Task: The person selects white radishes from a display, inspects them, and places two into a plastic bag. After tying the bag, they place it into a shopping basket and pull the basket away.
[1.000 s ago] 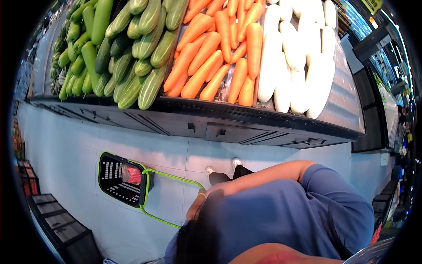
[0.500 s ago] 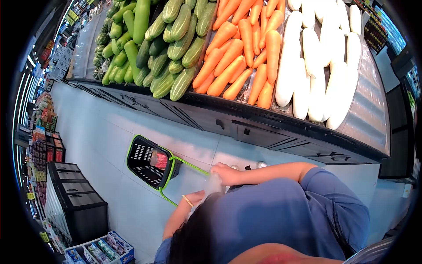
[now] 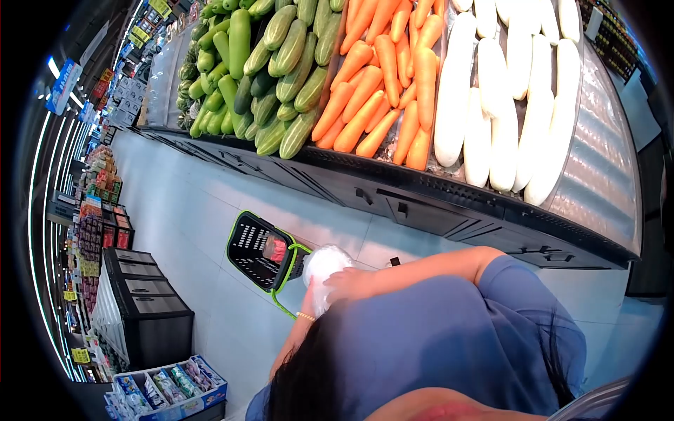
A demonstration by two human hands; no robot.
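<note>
In front of my body, both hands are on a crumpled white translucent plastic bag (image 3: 327, 262). My right hand (image 3: 347, 283) lies over its near side with the fingers bent onto it. My left hand (image 3: 309, 300), below a beaded gold bracelet, grips the left edge, its fingers partly hidden by the bag. Just beyond the bag, a black shopping basket (image 3: 246, 242) with green trim stands tilted on the floor. Its green handle (image 3: 282, 303) runs toward my left wrist. Inside the basket lies a pink-red package (image 3: 276, 250) in clear wrap.
A dark produce stand (image 3: 337, 182) runs across the front, bearing green cucumbers (image 3: 291, 49), carrots (image 3: 425, 77) and white radishes (image 3: 460, 77). At left stand a black cabinet (image 3: 154, 316) and a blue-white box of packets (image 3: 168, 386). Pale tiled floor (image 3: 210, 203) lies between.
The white bag has come up and forward between my hands and spread out, covering part of the basket's right side. My right hand has shifted onto it. The view has turned slightly.
</note>
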